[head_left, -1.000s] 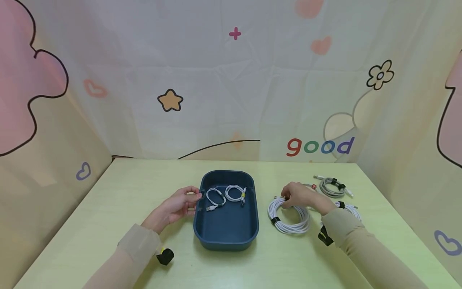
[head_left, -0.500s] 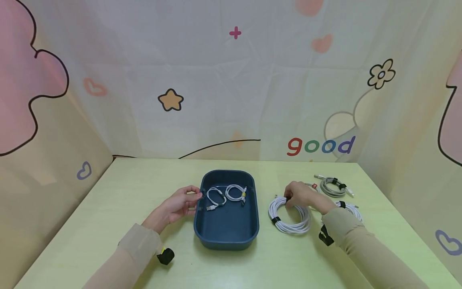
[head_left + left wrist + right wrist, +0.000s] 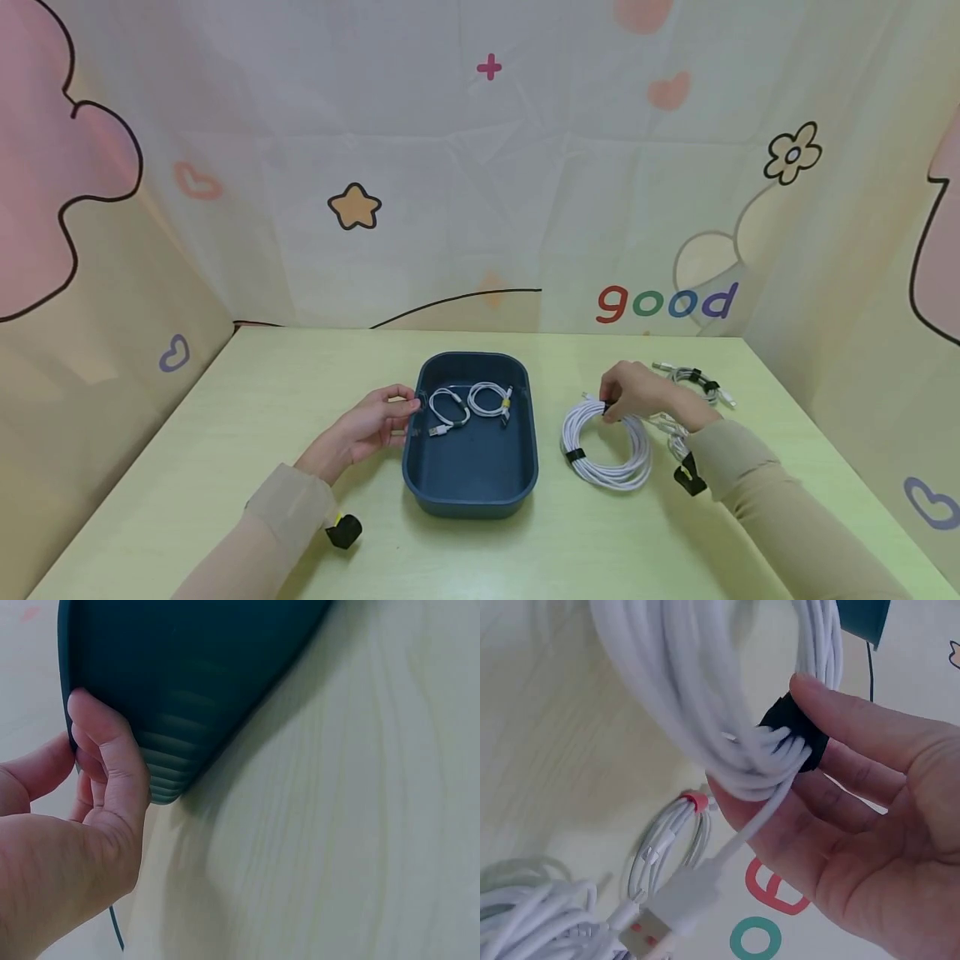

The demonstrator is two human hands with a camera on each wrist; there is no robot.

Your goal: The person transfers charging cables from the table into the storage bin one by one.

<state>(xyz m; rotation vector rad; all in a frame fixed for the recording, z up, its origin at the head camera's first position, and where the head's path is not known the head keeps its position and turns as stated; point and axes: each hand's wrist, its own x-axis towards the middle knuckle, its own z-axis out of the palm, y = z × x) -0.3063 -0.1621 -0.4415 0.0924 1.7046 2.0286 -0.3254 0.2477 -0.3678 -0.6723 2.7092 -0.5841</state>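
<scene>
The big coil (image 3: 611,479) is held just right of the bin (image 3: 471,510), its black strap (image 3: 795,731) pinched between the thumb and fingers of the right hand (image 3: 636,390). The bin's near-left side is gripped by the left hand (image 3: 371,422). Two small cables (image 3: 506,405) (one tied in yellow) are contained inside; a grey coil (image 3: 708,387) is partly hidden behind the right hand.
</scene>
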